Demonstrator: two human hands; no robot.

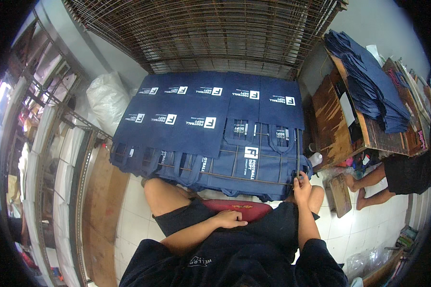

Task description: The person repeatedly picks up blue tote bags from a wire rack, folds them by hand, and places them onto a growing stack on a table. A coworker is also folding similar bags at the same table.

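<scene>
Along the left of the frame stands metal shelving (pixel 74 143); a stack of wire racks (pixel 215 36) fills the upper centre. At mid-frame, a layer of navy handled bags (pixel 273 167) lies beneath a single wire rack (pixel 298 154), whose rods show along the lower and right parts of the load. Navy printed panels (pixel 187 138) lie flat in overlapping rows over the upper and left portion of it. At upper right, a worn wooden table (pixel 328 122) carries a pile of navy fabric pieces (pixel 373 91); a second person's bare legs (pixel 372 178) appear below it. A clear plastic sack (pixel 109 100) sits upper left. At lower centre, a red seat (pixel 237 209) shows between the wearer's legs. Right hand (pixel 301 189): thumb and fingers bent and drawn together on the single rack's near right corner, gripping its wire. Left hand (pixel 229 219): fingers loosely extended, slightly curved, over the seat's near edge, holding nothing visible; contact cannot be confirmed.
</scene>
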